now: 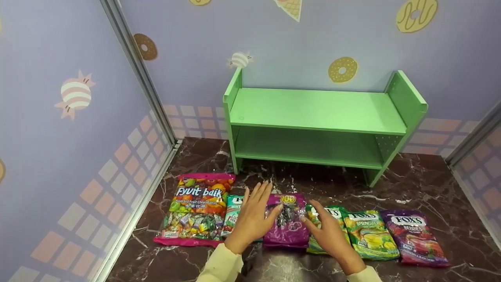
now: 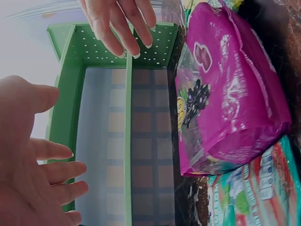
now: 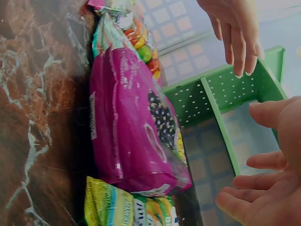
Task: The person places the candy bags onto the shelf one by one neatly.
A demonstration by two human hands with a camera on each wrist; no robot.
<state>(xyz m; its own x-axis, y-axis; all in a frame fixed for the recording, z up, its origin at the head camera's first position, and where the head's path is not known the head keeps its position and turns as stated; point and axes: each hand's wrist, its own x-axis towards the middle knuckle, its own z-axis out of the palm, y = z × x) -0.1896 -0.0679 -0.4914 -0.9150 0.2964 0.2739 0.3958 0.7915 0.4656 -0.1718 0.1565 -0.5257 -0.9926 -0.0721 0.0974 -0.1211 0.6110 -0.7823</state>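
Observation:
A purple candy bag (image 1: 287, 235) marked 100 lies on the dark marbled surface between my two hands. My left hand (image 1: 253, 215) hovers over its left side, fingers extended, partly covering a Fox's mint candy bag (image 1: 231, 219). On the other side my right hand (image 1: 330, 233) is held with fingers spread, in front of a green Fox's candy bag (image 1: 336, 212). Both wrist views show the palms apart from the purple bag (image 2: 235, 94), with nothing held. The black fruit picture on its front shows in the right wrist view.
A green two-tier shelf (image 1: 317, 109) stands behind the bags against the patterned wall (image 1: 188, 58). At the left lies a large Fyvit baik candy bag (image 1: 197, 213). Rightward are a Fox's spring tea bag (image 1: 372, 235) and a Fox's berries bag (image 1: 415, 239). Side walls flank the surface.

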